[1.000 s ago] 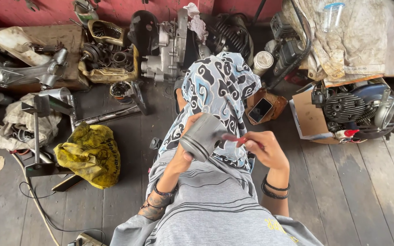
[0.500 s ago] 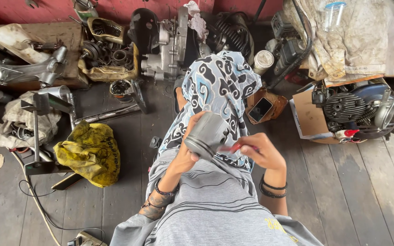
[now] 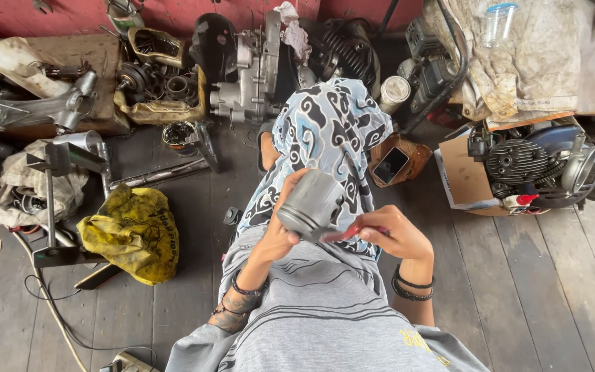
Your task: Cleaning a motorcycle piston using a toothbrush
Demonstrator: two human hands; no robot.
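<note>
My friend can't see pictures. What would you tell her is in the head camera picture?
A person's left hand holds up a grey metal piston while the right hand presses a red-handled tool against it. Around them on the wooden floor lie engine parts and a yellow bag.

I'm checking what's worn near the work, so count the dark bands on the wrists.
3. Two dark bands sit stacked on the right wrist, below the right hand. One beaded dark band circles the left wrist, below the left hand. The grey shirt may hide more.
</note>
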